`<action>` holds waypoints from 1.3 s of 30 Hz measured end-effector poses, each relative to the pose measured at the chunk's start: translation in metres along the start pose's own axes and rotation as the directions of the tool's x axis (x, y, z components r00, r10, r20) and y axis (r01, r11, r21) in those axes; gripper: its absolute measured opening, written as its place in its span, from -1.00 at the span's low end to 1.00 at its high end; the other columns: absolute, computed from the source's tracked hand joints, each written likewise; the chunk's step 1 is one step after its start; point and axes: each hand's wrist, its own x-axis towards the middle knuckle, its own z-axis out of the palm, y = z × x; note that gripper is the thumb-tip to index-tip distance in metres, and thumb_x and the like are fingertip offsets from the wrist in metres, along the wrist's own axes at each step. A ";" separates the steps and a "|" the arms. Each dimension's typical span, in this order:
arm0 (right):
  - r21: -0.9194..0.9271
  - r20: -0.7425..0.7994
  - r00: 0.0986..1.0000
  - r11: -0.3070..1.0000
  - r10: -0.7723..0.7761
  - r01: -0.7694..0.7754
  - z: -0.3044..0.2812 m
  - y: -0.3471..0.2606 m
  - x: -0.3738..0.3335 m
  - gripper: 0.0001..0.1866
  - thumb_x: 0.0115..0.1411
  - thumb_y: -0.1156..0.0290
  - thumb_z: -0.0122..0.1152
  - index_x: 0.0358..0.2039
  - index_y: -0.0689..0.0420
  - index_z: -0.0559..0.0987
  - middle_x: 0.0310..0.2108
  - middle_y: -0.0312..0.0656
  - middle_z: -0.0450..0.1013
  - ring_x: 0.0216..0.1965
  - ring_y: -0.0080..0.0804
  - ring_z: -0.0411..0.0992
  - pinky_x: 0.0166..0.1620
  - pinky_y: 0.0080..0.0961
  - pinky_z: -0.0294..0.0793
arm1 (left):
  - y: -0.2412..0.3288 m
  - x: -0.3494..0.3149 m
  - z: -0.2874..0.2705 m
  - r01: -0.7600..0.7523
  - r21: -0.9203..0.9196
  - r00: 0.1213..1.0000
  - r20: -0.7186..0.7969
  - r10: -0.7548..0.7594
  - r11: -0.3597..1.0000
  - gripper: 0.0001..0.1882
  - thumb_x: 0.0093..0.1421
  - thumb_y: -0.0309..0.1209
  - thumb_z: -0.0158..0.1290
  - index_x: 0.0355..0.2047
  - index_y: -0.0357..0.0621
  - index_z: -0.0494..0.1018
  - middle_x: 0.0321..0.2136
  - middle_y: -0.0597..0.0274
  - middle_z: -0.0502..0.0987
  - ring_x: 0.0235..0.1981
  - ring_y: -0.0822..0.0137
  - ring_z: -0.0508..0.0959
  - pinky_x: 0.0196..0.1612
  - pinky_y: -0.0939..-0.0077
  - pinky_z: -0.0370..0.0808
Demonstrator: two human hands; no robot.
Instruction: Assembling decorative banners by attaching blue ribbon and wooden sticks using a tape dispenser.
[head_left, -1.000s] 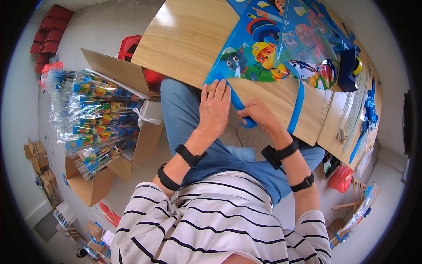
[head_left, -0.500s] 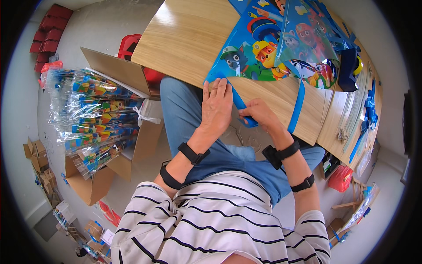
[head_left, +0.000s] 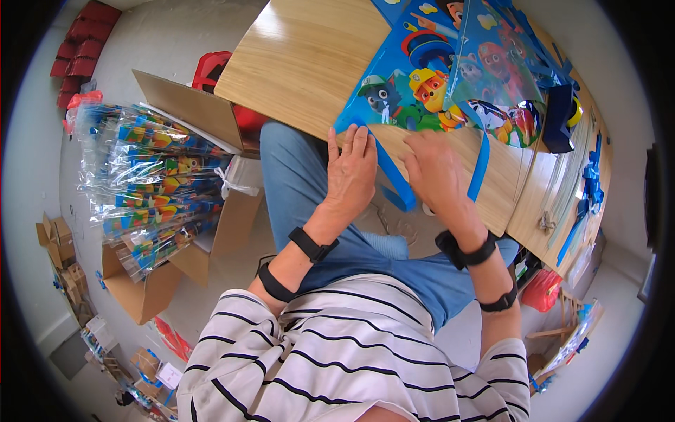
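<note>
My left hand [head_left: 352,165] lies with its fingers stretched out. Its fingertips press on the end of a blue ribbon [head_left: 395,179] at the table's near edge. That spot adjoins the corner of a blue cartoon-printed plastic sheet [head_left: 402,95]. From there the ribbon slants over the edge and bends into a loop. My right hand [head_left: 437,172] is beside the loop, over the near edge of the table, and its fingers are smeared by motion. Whether it holds anything does not show. Another length of blue ribbon [head_left: 479,169] hangs down from the printed sheets past my right hand.
The wooden table [head_left: 295,56] carries a dark blue tape dispenser [head_left: 559,116] and a blue bow [head_left: 592,176] on the right. At left, an open cardboard box [head_left: 235,211] holds several wrapped printed packages [head_left: 169,165]. A red plastic bag [head_left: 541,290] sits below the table's right side.
My right hand has let go of the ribbon and moved up and to the right. The ribbon now hangs in a loose loop. My left hand keeps its place on the ribbon's end.
</note>
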 end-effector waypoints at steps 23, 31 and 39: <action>0.358 0.238 0.970 0.924 0.048 -0.134 0.073 0.029 0.087 -0.82 -0.04 0.51 0.17 -0.35 0.21 0.59 -0.37 -0.06 0.55 -0.30 -0.19 0.53 -0.21 -0.38 0.48 | 0.005 0.004 -0.004 0.089 0.007 0.992 0.091 -0.089 0.996 -0.54 0.13 -0.59 0.00 0.08 -0.36 0.35 0.16 0.01 0.29 0.28 0.04 0.25 0.20 -0.52 -0.10; 0.221 0.210 0.960 0.947 0.187 -0.233 0.074 0.010 0.089 -0.75 -0.12 0.22 0.36 -0.48 0.10 0.61 -0.45 -0.14 0.55 -0.37 -0.18 0.53 -0.33 -0.32 0.47 | 0.004 0.003 -0.001 0.094 0.017 0.992 0.083 -0.095 0.995 -0.46 0.09 -0.62 0.00 0.14 -0.34 0.30 0.16 0.01 0.25 0.27 0.03 0.24 0.20 -0.50 -0.10; 0.148 0.197 0.946 0.946 0.257 -0.288 0.074 0.002 0.093 -0.75 -0.16 0.21 0.41 -0.54 0.08 0.59 -0.46 -0.13 0.56 -0.35 -0.12 0.54 -0.33 -0.24 0.47 | 0.006 0.000 -0.002 0.103 -0.017 0.991 0.089 -0.101 0.995 -0.38 0.06 -0.62 0.02 0.19 -0.31 0.26 0.19 0.02 0.22 0.28 0.03 0.22 0.20 -0.50 -0.10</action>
